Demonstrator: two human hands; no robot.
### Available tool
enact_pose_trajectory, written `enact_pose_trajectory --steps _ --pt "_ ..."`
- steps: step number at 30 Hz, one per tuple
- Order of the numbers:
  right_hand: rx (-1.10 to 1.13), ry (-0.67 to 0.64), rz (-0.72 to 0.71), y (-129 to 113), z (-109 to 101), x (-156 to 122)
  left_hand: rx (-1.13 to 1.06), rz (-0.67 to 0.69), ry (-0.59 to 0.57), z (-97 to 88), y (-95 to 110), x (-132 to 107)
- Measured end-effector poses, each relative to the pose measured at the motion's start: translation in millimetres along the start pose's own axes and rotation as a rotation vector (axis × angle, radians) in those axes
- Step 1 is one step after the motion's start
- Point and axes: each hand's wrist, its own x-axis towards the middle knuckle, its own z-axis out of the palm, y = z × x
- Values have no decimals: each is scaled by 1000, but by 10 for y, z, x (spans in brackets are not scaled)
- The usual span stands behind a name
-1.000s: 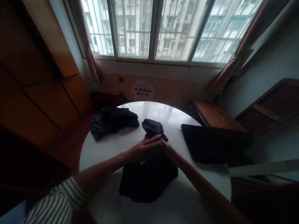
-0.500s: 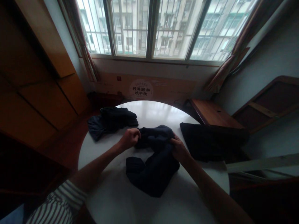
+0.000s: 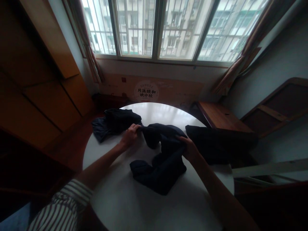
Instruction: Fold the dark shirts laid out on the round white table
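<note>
A dark navy garment (image 3: 166,160), perhaps trousers, lies bent in a C shape on the round white table (image 3: 115,195). My left hand (image 3: 130,136) pinches the end of its far part and holds that end up, with the cloth hanging below. My right hand (image 3: 189,147) grips the same garment at its right bend, thumb on top and the other fingers mostly hidden. The garment's near part rests on the tabletop, one end pointing left. Its exact kind is hard to make out in the dim light.
Beyond my left hand is a pile of dark folded clothes (image 3: 117,122). Another dark cloth (image 3: 207,144) lies at the table's right edge. A wooden desk (image 3: 223,117) stands behind it on the right, a barred window (image 3: 173,32) ahead, and wooden cabinets (image 3: 48,96) to the left.
My left hand has lifted the garment's far end and moved it slightly away and left, stretching the cloth between my hands. My right hand has shifted a little to the right, still gripping.
</note>
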Motion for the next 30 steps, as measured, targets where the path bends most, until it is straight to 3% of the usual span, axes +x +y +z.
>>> enact_pose_trajectory --steps 4,6,9,12,14,16,18,21,25,27,30 --pt "43 33 58 -117 -27 -4 -108 99 460 -487 122 154" --pt "11 -33 75 -171 -21 -51 -93 198 576 -768 283 251" --pt "-36 -98 22 -216 -11 -80 -39 316 644 -1079 489 528" --pt "-96 -71 -119 -201 -51 14 20 295 530 -1115 506 924" --pt "-281 62 -209 -168 -113 99 103 199 376 -983 432 1100" --pt "-572 176 -256 -136 -176 117 184 136 195 -783 351 1095" --pt "-847 167 -321 -123 -202 10 229 165 -12 -578 292 903" --pt "-1134 -126 -500 -133 -113 -384 234 303 -285 -330 229 457" --pt "-1399 -669 -561 -133 148 -958 237 549 -448 -99 140 93" --pt "-1505 -769 -544 -110 238 -1093 260 608 -461 -4 101 76" --pt "-1523 -725 -558 -94 208 -1092 238 605 -445 95 73 129"
